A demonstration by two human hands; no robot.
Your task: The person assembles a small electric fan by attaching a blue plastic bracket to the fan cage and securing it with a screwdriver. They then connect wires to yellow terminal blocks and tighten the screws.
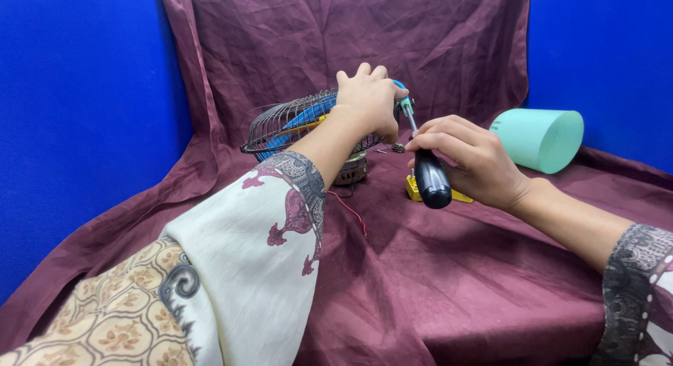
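Observation:
My left hand [368,99] grips the top of a small fan [294,124] with a wire cage, blue blades and a yellow part, tilted on the maroon cloth [434,282]. My right hand [470,159] holds a screwdriver [429,173] by its black handle; the thin shaft points up and away to a teal part of the fan just beside my left hand's fingers. A round metal motor housing [352,171] sits under the cage. Red and black wires [350,208] trail from it toward me.
A mint-green plastic cylinder [541,138] lies on its side at the right. A yellow flat piece [413,191] rests on the cloth under my right hand. Blue walls [77,113] stand behind and on both sides.

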